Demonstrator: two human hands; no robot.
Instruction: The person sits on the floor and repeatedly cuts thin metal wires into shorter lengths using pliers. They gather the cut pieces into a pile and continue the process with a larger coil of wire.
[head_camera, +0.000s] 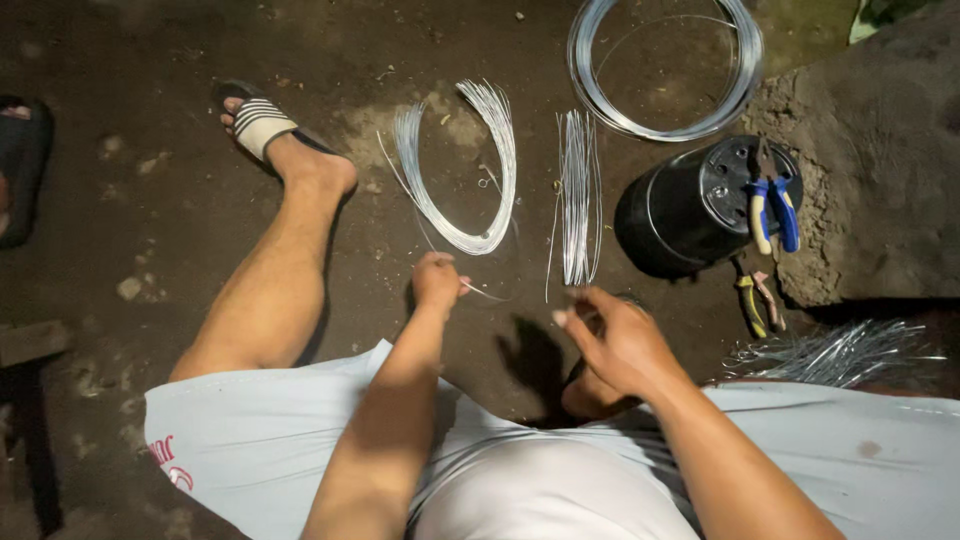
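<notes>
My left hand (437, 281) is closed on the near end of a thin wire (483, 293) that runs off to the right, just below a curved bundle of cut silver wires (455, 175) on the dirt floor. My right hand (612, 342) hovers lower right, fingers curled and pinched near the wire's other end; whether it grips it I cannot make out. A bundle of straight cut wires (577, 195) lies just beyond the right hand.
A large wire coil (664, 68) lies at the top. An overturned black bucket (680, 215) carries blue-handled pliers (772, 208); another pair of pliers (758, 302) lies below it. More cut wires (835, 353) sit at right. My sandalled foot (262, 128) stretches left.
</notes>
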